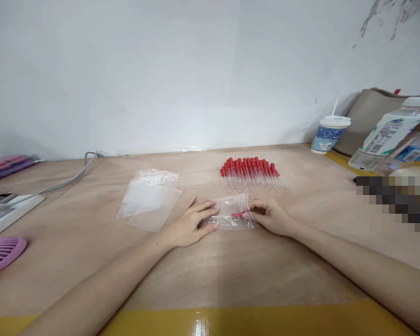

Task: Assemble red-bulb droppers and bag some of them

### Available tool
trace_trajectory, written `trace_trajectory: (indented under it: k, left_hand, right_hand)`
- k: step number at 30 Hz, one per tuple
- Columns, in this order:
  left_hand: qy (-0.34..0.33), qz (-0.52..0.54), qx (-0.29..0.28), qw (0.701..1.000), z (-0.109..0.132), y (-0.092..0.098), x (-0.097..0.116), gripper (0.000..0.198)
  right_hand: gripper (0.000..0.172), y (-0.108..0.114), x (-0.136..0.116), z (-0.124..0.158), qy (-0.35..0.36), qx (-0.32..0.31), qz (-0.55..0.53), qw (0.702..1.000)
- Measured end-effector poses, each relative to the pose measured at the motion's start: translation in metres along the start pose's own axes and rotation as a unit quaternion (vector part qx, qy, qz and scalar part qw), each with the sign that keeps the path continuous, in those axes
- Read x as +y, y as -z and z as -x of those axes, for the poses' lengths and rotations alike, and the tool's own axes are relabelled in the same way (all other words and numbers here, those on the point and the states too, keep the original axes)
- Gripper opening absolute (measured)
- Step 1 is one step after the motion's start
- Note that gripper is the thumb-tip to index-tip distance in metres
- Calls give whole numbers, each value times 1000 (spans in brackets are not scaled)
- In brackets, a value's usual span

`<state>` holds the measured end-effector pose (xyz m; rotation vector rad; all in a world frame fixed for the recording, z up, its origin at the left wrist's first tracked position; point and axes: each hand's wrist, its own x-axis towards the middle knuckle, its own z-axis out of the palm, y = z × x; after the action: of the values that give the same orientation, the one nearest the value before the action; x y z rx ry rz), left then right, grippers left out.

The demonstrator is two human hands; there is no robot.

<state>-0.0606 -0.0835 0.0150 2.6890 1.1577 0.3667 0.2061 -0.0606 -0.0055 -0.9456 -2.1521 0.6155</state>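
A clear zip bag (227,205) lies flat on the table between my hands. My left hand (196,221) rests on its left end, fingers stretched and spread over the plastic. At the bag's right end, my right hand (268,213) is closed in a pinch around a dropper with a red bulb (237,214). The bulb points left, over or within the bag; the dropper's tube is hidden by my fingers. Just beyond the bag, several red-bulbed droppers (250,172) lie side by side. Loose clear zip bags (149,198) overlap to the left of my left hand.
A paper cup with a straw (329,135), a plastic bottle (385,133) and a grey bag (360,116) stand at the right. On the left are a power strip (21,210) with a cable and a pink slatted object (5,254). Yellow tape (231,319) runs along the near edge.
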Motion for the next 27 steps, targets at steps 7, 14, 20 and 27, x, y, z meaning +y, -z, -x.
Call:
trace_trajectory:
  k: [7,14,20,27]
  left_hand:
    - [-28,-37,34,998,1,2,1,40]
    - [-28,-5,54,998,2,4,2,40]
    - [-34,-14,42,998,5,3,-6,32]
    - [-30,-5,18,999,7,5,-10,35]
  right_hand:
    - [11,1,5,1,-30,-9,-20,999]
    - [24,5,3,3,-14,-57,19,998]
    - [26,9,1,3,8,-92,16,996]
    - [19,21,14,-18,-48,45,88,994]
